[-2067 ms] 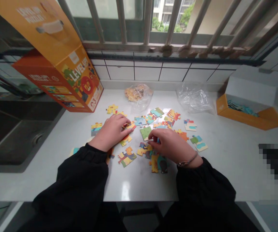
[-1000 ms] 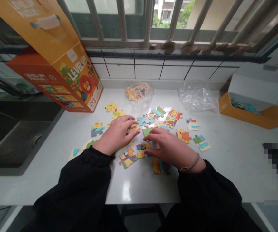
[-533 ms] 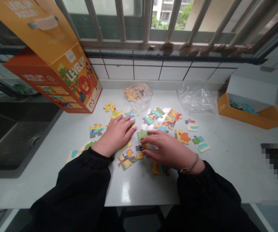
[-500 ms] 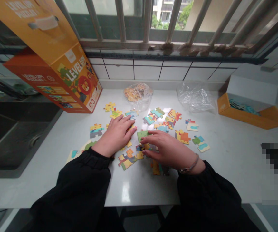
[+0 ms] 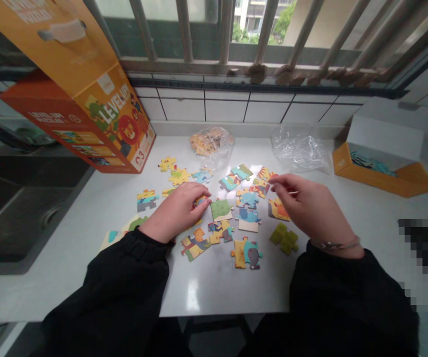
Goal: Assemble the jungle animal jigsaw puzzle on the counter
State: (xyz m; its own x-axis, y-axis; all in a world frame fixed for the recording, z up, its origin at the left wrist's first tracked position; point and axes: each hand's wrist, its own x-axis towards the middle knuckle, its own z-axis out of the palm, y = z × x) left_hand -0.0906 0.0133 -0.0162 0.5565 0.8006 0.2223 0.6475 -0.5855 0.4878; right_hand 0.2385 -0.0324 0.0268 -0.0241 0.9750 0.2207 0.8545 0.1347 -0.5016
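My left hand (image 5: pixel 178 208) rests low over the jigsaw pieces, fingers bent and thumb apart from them. A small puzzle piece (image 5: pixel 200 200) shows in the gap, and others are partly covered. To the right, my right hand (image 5: pixel 306 208) has thumb and fingers pinched together at the edge of the lion puzzle piece (image 5: pixel 261 187); the exact contact is partly hidden. Between the hands lie a green piece (image 5: pixel 221 210), blue elephant pieces (image 5: pixel 248 219) and a joined yellow-and-teal pair (image 5: pixel 246 253). A dark green piece (image 5: pixel 284 238) lies below my right hand.
An orange puzzle box (image 5: pixel 117 124) stands at the back left beside the sink (image 5: pixel 24 223). Along the wall lie a bag of pieces (image 5: pixel 212 144) and a clear plastic bag (image 5: pixel 299 148). A low open box (image 5: pixel 385 171) holds teal pieces at the right.
My right hand has moved right and away from me, from the middle pieces to the lion piece, uncovering the green pieces and the yellow-and-teal pair. My left hand's fingers have curled in.
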